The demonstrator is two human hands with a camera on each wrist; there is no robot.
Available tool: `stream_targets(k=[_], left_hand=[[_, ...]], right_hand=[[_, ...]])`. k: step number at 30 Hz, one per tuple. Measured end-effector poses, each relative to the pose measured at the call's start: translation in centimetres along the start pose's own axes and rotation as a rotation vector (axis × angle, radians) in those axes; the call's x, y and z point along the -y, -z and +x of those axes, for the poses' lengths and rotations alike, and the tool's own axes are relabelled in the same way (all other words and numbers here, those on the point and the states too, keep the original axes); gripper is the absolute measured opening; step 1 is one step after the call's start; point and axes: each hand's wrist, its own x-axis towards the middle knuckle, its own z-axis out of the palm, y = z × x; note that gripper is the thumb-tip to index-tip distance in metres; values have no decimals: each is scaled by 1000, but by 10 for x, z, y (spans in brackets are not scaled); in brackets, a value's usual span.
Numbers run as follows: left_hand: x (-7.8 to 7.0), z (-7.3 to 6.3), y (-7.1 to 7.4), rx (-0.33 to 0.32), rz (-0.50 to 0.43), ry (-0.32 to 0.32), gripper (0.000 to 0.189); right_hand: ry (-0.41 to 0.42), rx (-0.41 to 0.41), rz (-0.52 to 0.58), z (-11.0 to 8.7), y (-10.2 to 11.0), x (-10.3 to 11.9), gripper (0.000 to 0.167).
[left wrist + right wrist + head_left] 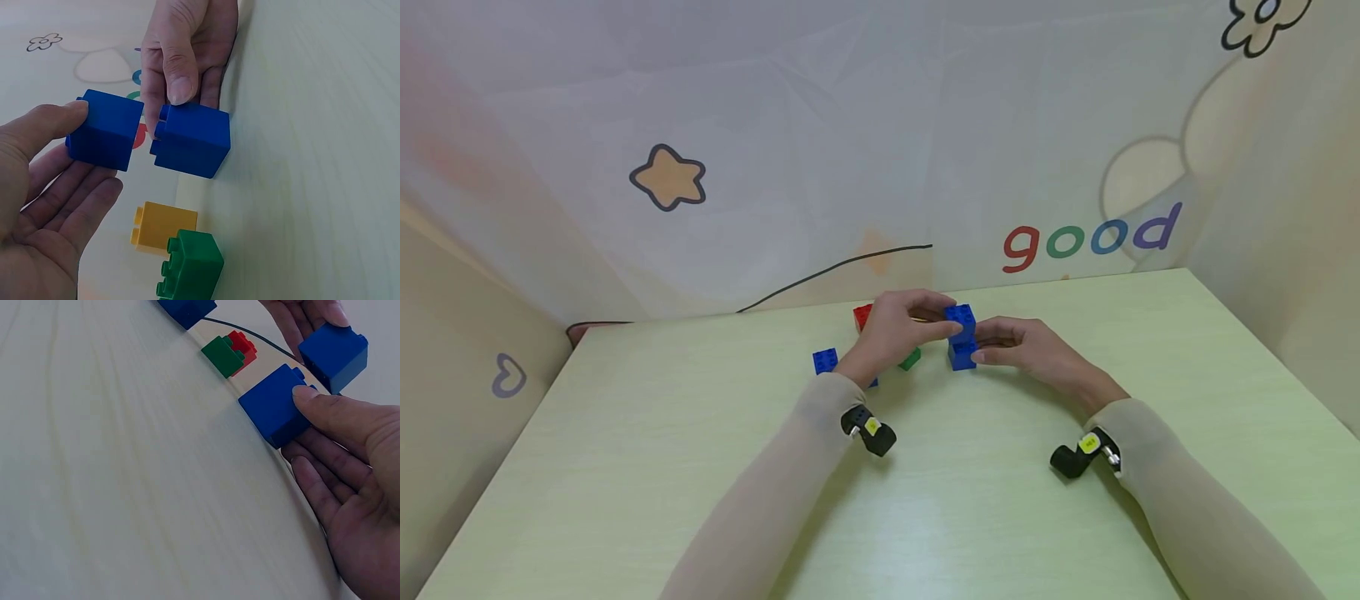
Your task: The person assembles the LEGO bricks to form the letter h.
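Observation:
My left hand [901,327] pinches a blue toy brick [105,130] between thumb and fingers. That brick is held just above a second blue brick [192,139], and a narrow gap parts the two in the left wrist view. The lower brick has its studs toward the upper one and is on or close to the table. My right hand [1033,354] pinches this lower brick from the right side, with the thumb [319,403] on its near face. Left of the pair, a green brick [195,265] and a yellow brick [164,226] stand near my left hand.
A red brick [862,317] is partly hidden behind my left hand. Another blue brick [825,360] lies left of my left wrist, and a blue corner [873,383] shows beside it. The pale table [925,500] ends at a printed backdrop [850,150].

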Motion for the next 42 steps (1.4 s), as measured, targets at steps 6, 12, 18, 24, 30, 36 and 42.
stream_targets(k=[6, 12, 18, 24, 30, 36, 42], left_hand=[[1, 1, -4, 13, -1, 6, 37], [1, 1, -6, 31, -19, 21, 36], [0, 1, -6, 39, -35, 24, 37], [2, 3, -7, 42, -22, 13, 36], [4, 3, -8, 50, -18, 5, 36], [5, 2, -8, 57, -12, 3, 36], [5, 3, -8, 71, -11, -1, 35]], right_hand=[[3, 4, 24, -1, -1, 2, 50], [-7, -7, 18, 0, -1, 2, 50], [-1, 0, 29, -1, 0, 3, 50], [1, 3, 35, -3, 0, 4, 50], [-9, -3, 33, -2, -1, 4, 50], [-10, -8, 22, -2, -1, 3, 51], [-11, -13, 20, -2, -1, 3, 51]])
